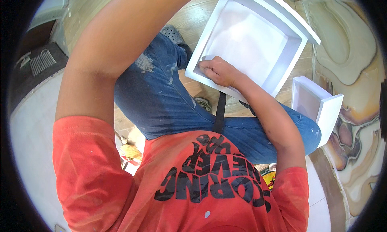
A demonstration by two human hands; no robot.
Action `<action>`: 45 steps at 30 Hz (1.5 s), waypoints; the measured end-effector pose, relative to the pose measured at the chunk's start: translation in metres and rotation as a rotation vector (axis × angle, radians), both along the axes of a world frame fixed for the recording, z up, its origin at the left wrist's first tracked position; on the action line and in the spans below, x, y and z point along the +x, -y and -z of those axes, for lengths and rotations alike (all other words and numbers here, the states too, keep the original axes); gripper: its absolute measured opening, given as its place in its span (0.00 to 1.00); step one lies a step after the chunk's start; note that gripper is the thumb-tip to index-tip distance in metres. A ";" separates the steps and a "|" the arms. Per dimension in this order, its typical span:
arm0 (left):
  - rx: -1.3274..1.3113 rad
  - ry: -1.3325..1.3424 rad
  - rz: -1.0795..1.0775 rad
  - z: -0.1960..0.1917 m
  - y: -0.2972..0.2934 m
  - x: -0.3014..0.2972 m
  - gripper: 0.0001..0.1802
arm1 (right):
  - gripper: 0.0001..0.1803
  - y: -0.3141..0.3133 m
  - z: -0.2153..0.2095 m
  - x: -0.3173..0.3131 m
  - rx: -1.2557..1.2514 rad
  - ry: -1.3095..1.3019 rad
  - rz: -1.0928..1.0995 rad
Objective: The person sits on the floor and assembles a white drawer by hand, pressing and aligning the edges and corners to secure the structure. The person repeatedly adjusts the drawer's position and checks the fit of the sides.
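Head view, item one: large white open box [258,38], square, shallow, tilted on edge over my lap, its hollow side facing me. My right hand [217,71] rests on the box's near lower corner, fingers [206,67] curled together and pressed against the inside of the rim there; I cannot tell whether they pinch anything small. The box's floor spreads away above and to the right of that hand, bare and white.

Item two: my left hand, out of frame. Only the left forearm [121,38] shows, rising past the box's upper left corner to the top edge, so I cannot tell how that hand is set.

Item three: smaller white box [322,107], same build, standing on its side to the right of my right forearm, well apart from the hand.

Item four: blue jeans [161,95], paint-flecked, directly below the right hand.

Item five: wooden plank floor [193,18], beyond the hand and left of the large box.

Item six: marbled slab [354,71], cream and brown swirls, far right, behind the smaller box.
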State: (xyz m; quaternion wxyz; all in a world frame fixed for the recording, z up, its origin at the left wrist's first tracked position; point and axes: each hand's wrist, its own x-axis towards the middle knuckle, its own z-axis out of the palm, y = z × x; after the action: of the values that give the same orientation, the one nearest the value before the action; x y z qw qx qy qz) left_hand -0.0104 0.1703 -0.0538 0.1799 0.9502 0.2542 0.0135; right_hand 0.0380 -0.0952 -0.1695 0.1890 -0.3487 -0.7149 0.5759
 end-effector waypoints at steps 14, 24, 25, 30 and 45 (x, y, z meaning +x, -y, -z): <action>0.006 -0.010 -0.027 0.002 -0.002 0.005 0.09 | 0.11 -0.006 -0.003 -0.001 0.096 0.028 -0.086; 0.036 -0.048 -0.032 -0.001 0.002 0.003 0.09 | 0.12 -0.008 -0.007 0.003 0.091 0.073 -0.162; 0.041 -0.063 -0.037 -0.003 0.003 0.004 0.10 | 0.12 -0.008 -0.007 0.003 0.079 0.091 -0.164; 0.006 -0.053 -0.057 -0.006 0.005 0.004 0.11 | 0.15 -0.006 -0.003 -0.004 -0.001 0.000 -0.075; 0.033 0.004 -0.011 0.008 0.003 0.006 0.11 | 0.17 -0.007 -0.003 -0.010 0.038 -0.010 -0.053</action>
State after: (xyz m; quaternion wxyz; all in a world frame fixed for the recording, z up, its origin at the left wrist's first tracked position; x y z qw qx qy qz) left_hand -0.0041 0.1669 -0.0613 0.1648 0.9515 0.2591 0.0204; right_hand 0.0278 -0.0885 -0.1664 0.1838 -0.3232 -0.7337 0.5687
